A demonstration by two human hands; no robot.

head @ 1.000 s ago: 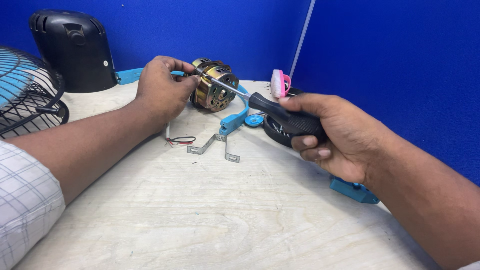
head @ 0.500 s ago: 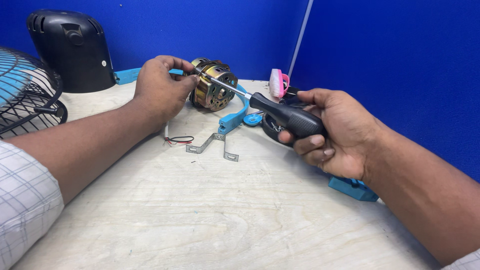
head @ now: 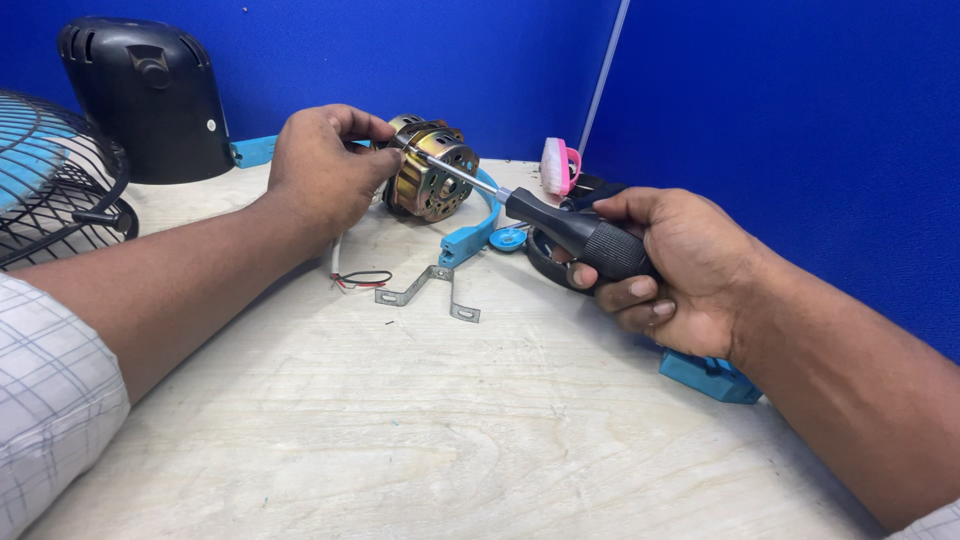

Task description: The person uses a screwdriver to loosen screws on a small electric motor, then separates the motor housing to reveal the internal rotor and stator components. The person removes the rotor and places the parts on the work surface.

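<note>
Resting on the pale wooden table (head: 420, 420), near the blue back wall, a round metal fan motor (head: 430, 170) is held steady by the left hand (head: 325, 170), whose fingers are closed around its near side. A screwdriver (head: 560, 225) with a thick black handle is gripped tightly in the right hand (head: 680, 265), and its thin silver shaft is pointed at the top of the motor, where the tip seems to touch. The motor is judged to be heavy and hard, with smooth metal that may slip and roll, so it is best held by its round body, away from the thin red and black wires (head: 362, 279) that trail out beside it. Those wires look soft and easy to break. A bent metal bracket (head: 430, 292) is seen lying just in front of the motor, and a blue plastic piece (head: 470, 235) is curved beside it. A black fan housing (head: 145, 95) and a wire fan guard (head: 55, 175) are set off to the left.
</note>
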